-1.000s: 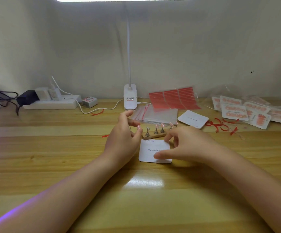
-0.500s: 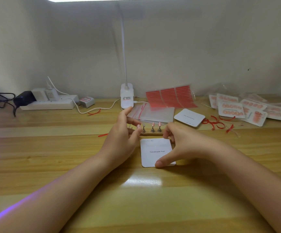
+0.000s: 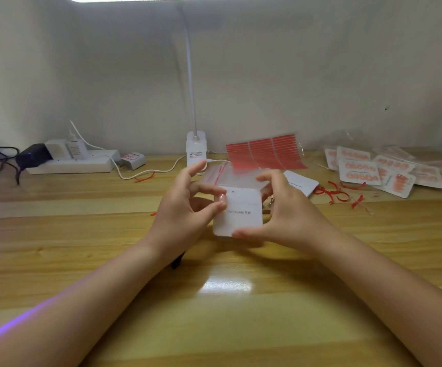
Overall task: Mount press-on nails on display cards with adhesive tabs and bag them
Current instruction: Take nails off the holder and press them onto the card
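Holding the blank card (image 3: 242, 215) by its edges, right hand (image 3: 287, 213) pinching, left hand (image 3: 185, 207) fingers curled lightly at its side, we should keep its face clean above the tabletop (image 3: 214, 313).

Both forearms enter bare from the lower corners of the frame, with no sleeves in view. The left hand (image 3: 185, 207) and right hand (image 3: 286, 213) wear no gloves, rings, or watch; fingernails short.
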